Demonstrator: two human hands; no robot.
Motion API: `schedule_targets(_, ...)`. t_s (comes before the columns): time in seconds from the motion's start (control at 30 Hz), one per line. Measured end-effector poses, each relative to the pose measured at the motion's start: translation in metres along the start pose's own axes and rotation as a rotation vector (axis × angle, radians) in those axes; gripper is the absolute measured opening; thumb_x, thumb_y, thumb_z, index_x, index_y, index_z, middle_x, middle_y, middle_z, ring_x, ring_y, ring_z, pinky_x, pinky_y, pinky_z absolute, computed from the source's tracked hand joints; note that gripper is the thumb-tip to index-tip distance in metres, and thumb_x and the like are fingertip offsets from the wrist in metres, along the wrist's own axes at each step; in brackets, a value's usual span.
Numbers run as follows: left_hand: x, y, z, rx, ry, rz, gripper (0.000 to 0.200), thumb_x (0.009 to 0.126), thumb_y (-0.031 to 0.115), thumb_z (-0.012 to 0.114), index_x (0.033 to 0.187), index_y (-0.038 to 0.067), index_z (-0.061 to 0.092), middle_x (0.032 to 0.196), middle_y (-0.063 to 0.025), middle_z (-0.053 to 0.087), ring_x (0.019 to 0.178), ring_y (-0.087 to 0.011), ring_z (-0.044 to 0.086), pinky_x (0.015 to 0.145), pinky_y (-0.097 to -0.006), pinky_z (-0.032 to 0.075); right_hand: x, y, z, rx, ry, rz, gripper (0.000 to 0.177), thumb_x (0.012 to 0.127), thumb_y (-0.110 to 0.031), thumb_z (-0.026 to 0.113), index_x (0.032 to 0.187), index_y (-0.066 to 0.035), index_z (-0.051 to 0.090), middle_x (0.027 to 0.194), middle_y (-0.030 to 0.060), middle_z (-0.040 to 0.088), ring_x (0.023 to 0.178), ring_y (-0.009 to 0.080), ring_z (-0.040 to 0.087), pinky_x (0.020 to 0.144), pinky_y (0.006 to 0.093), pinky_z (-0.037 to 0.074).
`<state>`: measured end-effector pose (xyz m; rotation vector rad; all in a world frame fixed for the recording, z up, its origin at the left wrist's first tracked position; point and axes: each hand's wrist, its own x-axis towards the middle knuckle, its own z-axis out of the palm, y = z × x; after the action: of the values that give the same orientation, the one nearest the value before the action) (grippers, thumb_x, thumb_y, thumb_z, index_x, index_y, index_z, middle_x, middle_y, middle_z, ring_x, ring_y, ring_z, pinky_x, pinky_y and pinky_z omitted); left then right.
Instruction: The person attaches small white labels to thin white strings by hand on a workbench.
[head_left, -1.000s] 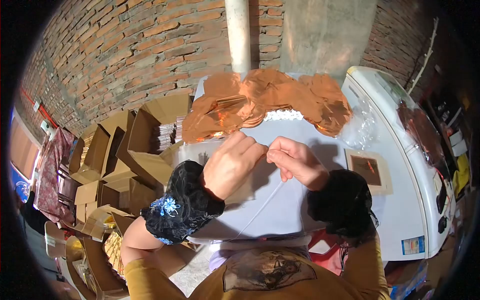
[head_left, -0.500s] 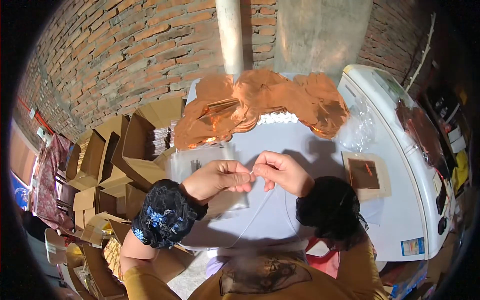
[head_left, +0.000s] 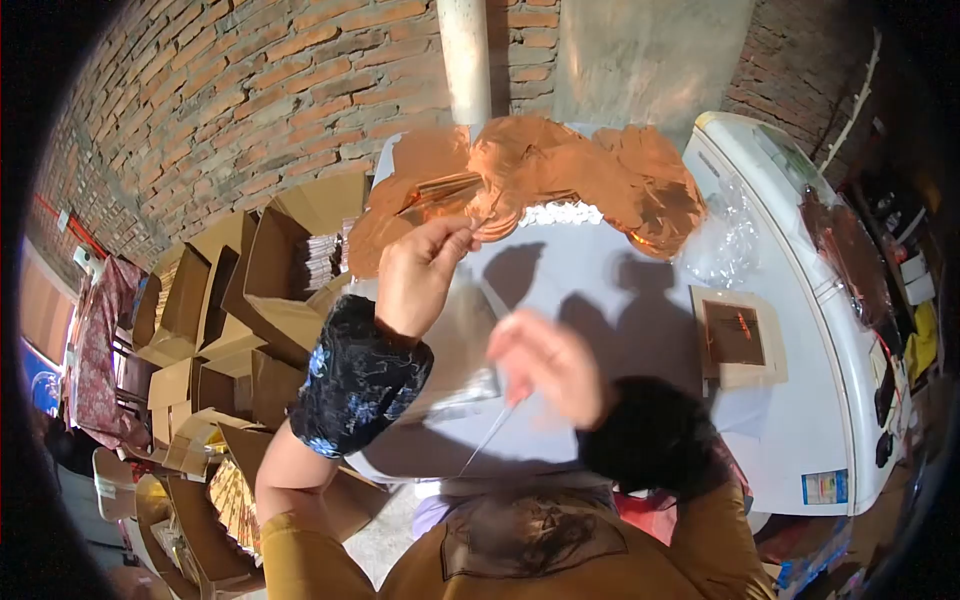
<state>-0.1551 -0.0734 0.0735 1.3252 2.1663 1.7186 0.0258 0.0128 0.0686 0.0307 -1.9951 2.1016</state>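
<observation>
My left hand [head_left: 425, 265] is raised over the left part of the table, thumb and fingers pinched at the edge of the copper-coloured foil pieces [head_left: 540, 165]; whatever lies in the pinch is too small to make out. Lower and to the right, my right hand [head_left: 548, 365] is smeared by motion above the table. A thin white string [head_left: 486, 440] hangs below it toward the table's front edge. Beneath my left hand and forearm lie clear plastic sheets [head_left: 465, 390]. Small white pieces [head_left: 563, 213] form a row along the foil's front edge.
Open cardboard boxes [head_left: 275, 265] holding bundles stand at the left. On the right is a white appliance [head_left: 800, 290], with clear plastic wrap [head_left: 725, 235] and a flat packet with a dark square [head_left: 735, 335] beside it. A brick wall [head_left: 250, 90] rises behind.
My hands were together at the string and are now apart. The left has moved up to the foil's edge; the right has moved slightly down and is blurred.
</observation>
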Motion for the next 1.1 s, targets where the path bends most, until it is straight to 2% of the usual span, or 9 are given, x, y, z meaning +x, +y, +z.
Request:
schedule_targets(0.13,-0.015,0.035,-0.013,-0.215,-0.534,-0.202,0.024,0.095,0.020,0.054,0.106,0.002,0.064,0.085,-0.0045,0.067,0.070,-0.0035,0.054,0.058,-0.0172,0.039,0.037,-0.039,-0.056,-0.283,0.277,-0.005,0.021,0.095,-0.023,0.046,0.092,-0.005,0.057,0.065,0.0011,0.052,0.049,0.0086,0.045,0.051,0.0201,0.039)
schedule_targets(0.27,-0.019,0.040,-0.010,-0.695,-0.524,-0.278,0.025,0.094,0.019,0.055,0.112,0.004,0.063,0.087,-0.0033,0.068,0.070,-0.0006,0.052,0.054,-0.0159,0.035,0.058,0.008,-0.065,-0.295,0.217,0.080,0.020,0.096,-0.023,0.047,0.088,-0.007,0.056,0.071,-0.0022,0.050,0.049,0.0061,0.043,0.047,0.0204,0.037)
schedule_targets(0.4,-0.012,0.035,-0.007,-0.343,-0.151,-0.256,0.025,0.093,0.016,0.054,0.114,0.008,0.064,0.087,-0.0015,0.068,0.064,0.0007,0.047,0.052,-0.0160,0.035,0.036,0.018,-0.027,-0.302,-0.047,0.051,0.017,0.096,-0.023,0.047,0.095,-0.009,0.057,0.074,-0.0030,0.054,0.052,0.0048,0.046,0.049,0.0226,0.039)
schedule_targets(0.53,-0.019,0.018,-0.012,-0.299,-0.423,-0.196,0.026,0.094,0.013,0.051,0.116,0.008,0.063,0.089,-0.0015,0.068,0.058,0.0003,0.044,0.049,-0.0169,0.034,0.047,-0.035,-0.047,-0.357,0.088,-0.041,0.025,0.096,-0.028,0.047,0.095,-0.005,0.056,0.080,-0.0006,0.057,0.052,0.0068,0.046,0.045,0.0224,0.038)
schedule_targets(0.63,-0.017,0.032,-0.019,-0.732,-0.520,-0.305,0.030,0.094,0.010,0.048,0.121,0.005,0.060,0.101,-0.0012,0.066,0.066,0.0004,0.048,0.054,-0.0162,0.039,0.060,0.005,-0.067,-0.278,0.078,0.017,0.020,0.097,-0.020,0.046,0.094,-0.004,0.056,0.081,-0.0003,0.056,0.055,0.0081,0.047,0.046,0.0238,0.039)
schedule_targets(0.8,-0.012,0.008,-0.014,-0.197,-0.282,-0.119,0.035,0.092,0.008,0.045,0.124,0.004,0.057,0.102,-0.0063,0.067,0.058,-0.0026,0.046,0.053,-0.0168,0.038,0.044,-0.004,-0.038,-0.222,-0.031,0.026,0.020,0.098,-0.024,0.045,0.098,-0.007,0.056,0.087,-0.0017,0.057,0.054,0.0041,0.045,0.048,0.0188,0.038)
schedule_targets(0.93,-0.009,0.022,-0.029,-0.520,-0.706,-0.210,0.046,0.081,0.001,0.041,0.126,-0.001,0.054,0.112,-0.0103,0.064,0.061,-0.0045,0.047,0.055,-0.0172,0.038,0.053,-0.004,-0.061,-0.149,-0.012,-0.003,0.023,0.099,-0.026,0.044,0.099,-0.006,0.055,0.084,-0.0007,0.054,0.054,0.0060,0.046,0.051,0.0190,0.039)
schedule_targets(1.03,-0.007,0.035,-0.024,-0.779,-0.432,-0.279,0.052,0.078,-0.002,0.039,0.129,-0.002,0.050,0.118,-0.0123,0.061,0.061,-0.0056,0.047,0.056,-0.0181,0.039,0.050,0.016,-0.051,-0.101,-0.069,0.102,0.026,0.100,-0.029,0.039,0.102,-0.005,0.050,0.079,0.0010,0.053,0.052,0.0080,0.049,0.053,0.0200,0.040)
schedule_targets(1.1,-0.004,0.026,-0.022,-0.590,-0.344,-0.209,0.046,0.089,0.015,0.043,0.132,-0.001,0.047,0.121,-0.0130,0.059,0.060,-0.0067,0.046,0.057,-0.0183,0.039,0.039,0.025,-0.031,-0.068,-0.112,0.067,0.027,0.100,-0.030,0.040,0.100,-0.006,0.051,0.080,0.0003,0.054,0.053,0.0073,0.051,0.052,0.0196,0.040)
